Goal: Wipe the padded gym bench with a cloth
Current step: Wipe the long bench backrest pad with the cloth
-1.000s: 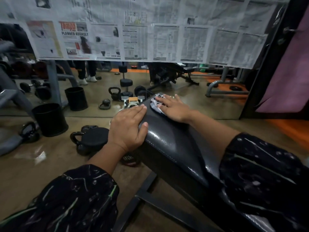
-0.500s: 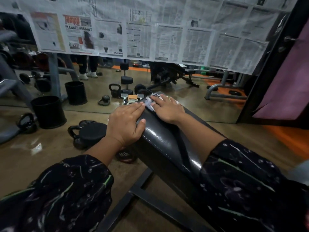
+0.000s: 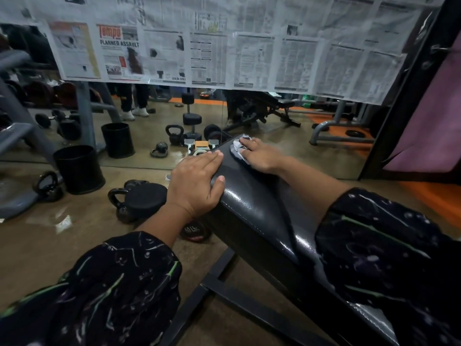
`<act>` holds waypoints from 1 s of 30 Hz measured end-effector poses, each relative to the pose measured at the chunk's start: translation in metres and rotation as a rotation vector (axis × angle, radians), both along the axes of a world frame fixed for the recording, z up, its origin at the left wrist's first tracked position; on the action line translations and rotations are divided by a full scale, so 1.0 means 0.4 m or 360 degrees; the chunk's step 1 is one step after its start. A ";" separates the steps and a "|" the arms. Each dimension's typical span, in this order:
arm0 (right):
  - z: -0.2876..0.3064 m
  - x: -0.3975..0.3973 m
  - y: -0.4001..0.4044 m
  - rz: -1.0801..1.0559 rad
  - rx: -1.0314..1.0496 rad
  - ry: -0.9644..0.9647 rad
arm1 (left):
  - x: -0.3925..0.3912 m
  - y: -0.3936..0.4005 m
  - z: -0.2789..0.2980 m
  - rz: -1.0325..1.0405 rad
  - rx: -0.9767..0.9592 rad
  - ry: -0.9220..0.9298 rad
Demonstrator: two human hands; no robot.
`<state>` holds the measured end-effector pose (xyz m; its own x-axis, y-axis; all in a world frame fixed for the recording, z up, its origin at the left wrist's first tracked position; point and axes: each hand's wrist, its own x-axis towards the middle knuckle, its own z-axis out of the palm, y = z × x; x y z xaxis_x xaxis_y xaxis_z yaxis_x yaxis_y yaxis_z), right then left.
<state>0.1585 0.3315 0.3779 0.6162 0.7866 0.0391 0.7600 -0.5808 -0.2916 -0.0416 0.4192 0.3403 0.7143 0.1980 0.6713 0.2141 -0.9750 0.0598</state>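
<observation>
I see glossy black bench (image 3: 262, 216), left hand (image 3: 197, 181) flat on its edge, right hand (image 3: 262, 156) flat on crumpled cloth (image 3: 237, 149)

L hand (image 3: 197, 181) lay palm-down, fingers straight, thumb splayed; R hand (image 3: 259, 156) reached further fwd, palm-down, fingers spread flat.

Dim indoor light, edges warped, slight blur.
</observation>
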 end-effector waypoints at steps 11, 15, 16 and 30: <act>-0.030 0.039 -0.070 0.0053 0.0188 0.0007 | 0.001 0.003 0.002 -0.0012 0.0008 -0.0054; 0.001 0.009 0.031 -0.0083 0.0022 0.0024 | 0.000 0.001 0.000 -0.0015 0.0009 -0.0036; 0.009 -0.018 0.035 0.0023 0.0021 -0.0029 | 0.000 0.000 0.000 -0.0019 0.0008 -0.0027; 0.020 -0.032 0.029 0.0216 0.0154 -0.0083 | 0.000 0.003 -0.003 -0.0034 -0.0007 -0.0037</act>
